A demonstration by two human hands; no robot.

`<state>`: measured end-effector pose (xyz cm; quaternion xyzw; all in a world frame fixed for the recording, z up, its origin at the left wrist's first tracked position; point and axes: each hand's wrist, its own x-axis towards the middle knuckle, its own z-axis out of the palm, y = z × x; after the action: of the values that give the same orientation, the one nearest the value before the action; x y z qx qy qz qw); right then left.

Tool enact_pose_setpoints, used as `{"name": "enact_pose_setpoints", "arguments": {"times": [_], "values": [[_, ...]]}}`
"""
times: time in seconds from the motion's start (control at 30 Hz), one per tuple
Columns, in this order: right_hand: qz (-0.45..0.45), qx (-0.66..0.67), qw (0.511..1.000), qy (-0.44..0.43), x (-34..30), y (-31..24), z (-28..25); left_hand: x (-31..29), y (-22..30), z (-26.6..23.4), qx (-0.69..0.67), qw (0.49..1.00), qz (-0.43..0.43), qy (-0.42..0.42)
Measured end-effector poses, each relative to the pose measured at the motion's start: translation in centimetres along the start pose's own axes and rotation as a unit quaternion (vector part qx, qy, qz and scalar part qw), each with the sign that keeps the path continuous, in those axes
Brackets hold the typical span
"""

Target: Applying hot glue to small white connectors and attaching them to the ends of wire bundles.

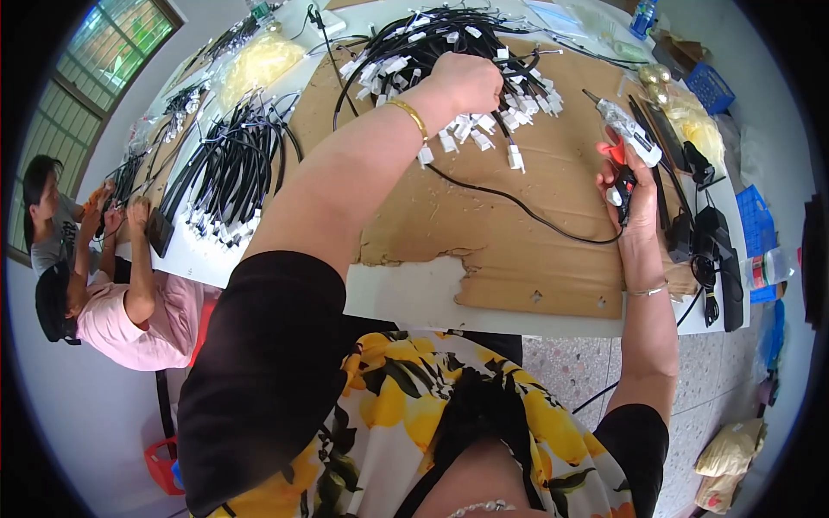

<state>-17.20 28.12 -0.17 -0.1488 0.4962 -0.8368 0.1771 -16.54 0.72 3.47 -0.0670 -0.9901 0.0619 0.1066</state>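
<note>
Head view, clock positions from picture centre: a white table (406,295) carries a brown cardboard sheet (553,164). A pile of black cables (423,52) lies at 12 o'clock; a second cable bundle (237,160) lies at 10. At 2 o'clock, the right hand (640,207) encloses the handle of a glue gun (641,138). The left hand (469,82), fingers curled, is at the pile; what it holds cannot be determined. White plugs (515,158) tip the cables.

We are seeing black cables (429,53) lying heaped across the far part of the brown cardboard (509,216), their white connectors (515,158) fanning out toward us. Over the right side we are holding a pale glue gun (636,138) with a red trigger and a black handle; its dark-tipped nozzle is pointing away and leftward.
</note>
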Motion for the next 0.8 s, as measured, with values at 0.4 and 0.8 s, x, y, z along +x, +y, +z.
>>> {"name": "enact_pose_setpoints", "arguments": {"times": [0.4, 0.8], "values": [[-0.007, -0.006, 1.000, 0.003, -0.3, -0.4, 0.0, 0.1, -11.7, -2.3, -0.361, 0.826, -0.290, 0.322], [0.005, -0.007, 1.000, 0.010, -0.3, -0.2, 0.6, 3.7, -21.2, 5.7, -0.118, 0.914, -0.386, -0.037]]}}
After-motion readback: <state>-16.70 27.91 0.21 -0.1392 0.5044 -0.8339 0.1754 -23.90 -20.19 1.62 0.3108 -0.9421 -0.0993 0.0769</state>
